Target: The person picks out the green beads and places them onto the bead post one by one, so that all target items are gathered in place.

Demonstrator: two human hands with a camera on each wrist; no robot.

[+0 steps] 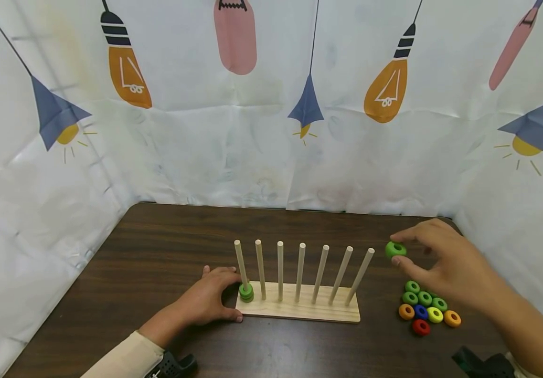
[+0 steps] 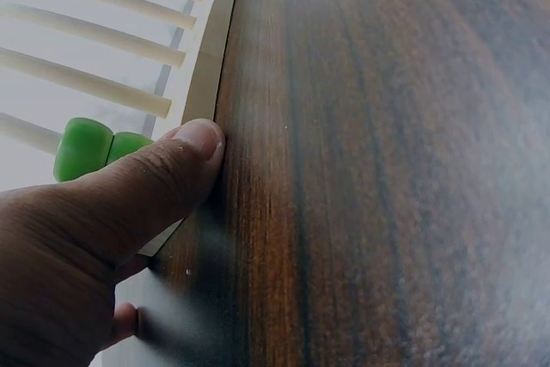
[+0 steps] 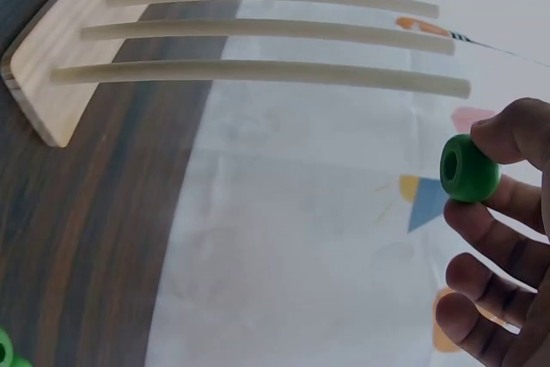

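A wooden peg stand with a pale base and several upright pegs stands on the dark table. My left hand grips the base's left end, its thumb pressed along the front edge. Two green beads are stacked low on the leftmost peg, beside that hand. Off to the right, my right hand pinches a green bead between thumb and fingers. The bead is up in the air, right of the rightmost peg, with its hole showing.
Below my right hand lies a group of loose beads: several green ones, two orange, one blue, one yellow and one red. A white printed cloth hangs behind the wood-grain table.
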